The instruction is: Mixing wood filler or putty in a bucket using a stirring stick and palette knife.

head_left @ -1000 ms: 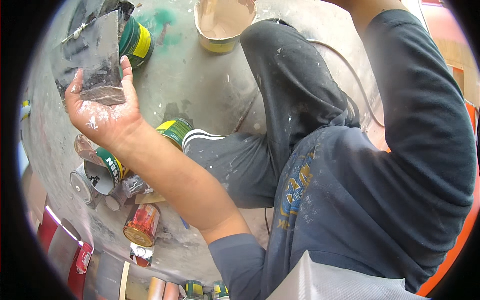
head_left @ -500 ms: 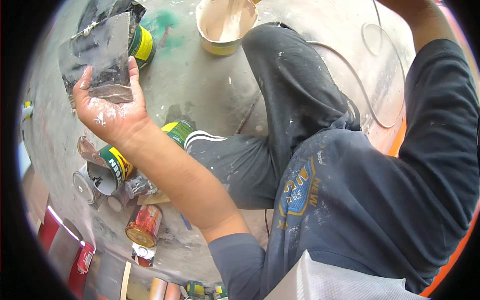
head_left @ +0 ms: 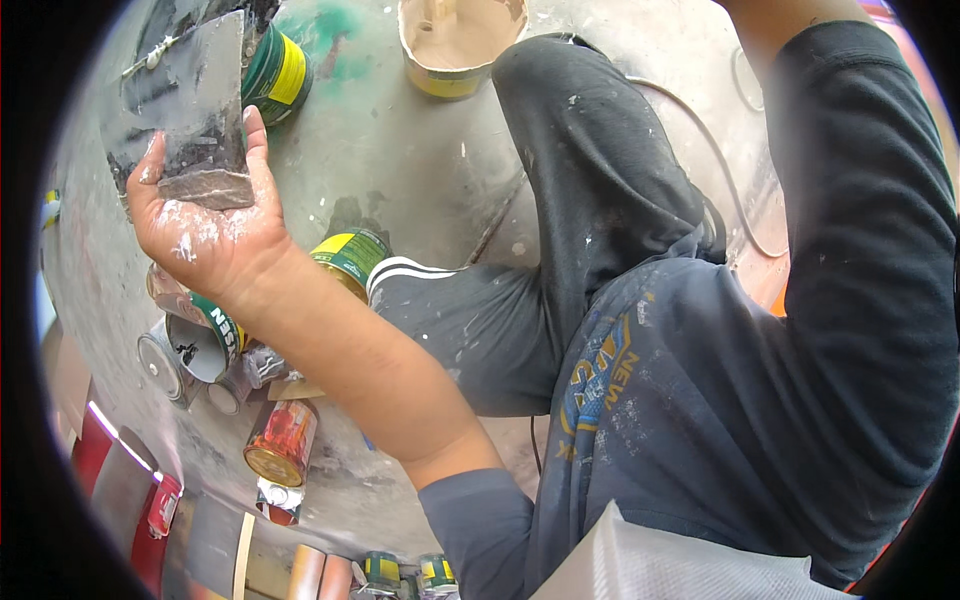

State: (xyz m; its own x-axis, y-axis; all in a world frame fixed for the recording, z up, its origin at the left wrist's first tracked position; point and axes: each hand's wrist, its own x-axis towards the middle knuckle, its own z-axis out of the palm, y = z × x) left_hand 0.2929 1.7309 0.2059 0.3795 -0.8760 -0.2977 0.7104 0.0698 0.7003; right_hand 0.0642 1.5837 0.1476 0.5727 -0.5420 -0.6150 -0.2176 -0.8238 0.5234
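The left hand (head_left: 208,222) grips the smeared plate (head_left: 192,95) near a green tin (head_left: 272,72), apparently steadying it, so the next move calls for keeping it level; the right hand's grip, out of frame, cannot be told.

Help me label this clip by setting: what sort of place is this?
Probably a workshop for painting or filling work. The grey floor is stained and spattered, a bucket holds beige material, and the left hand holds a smeared grey plate.
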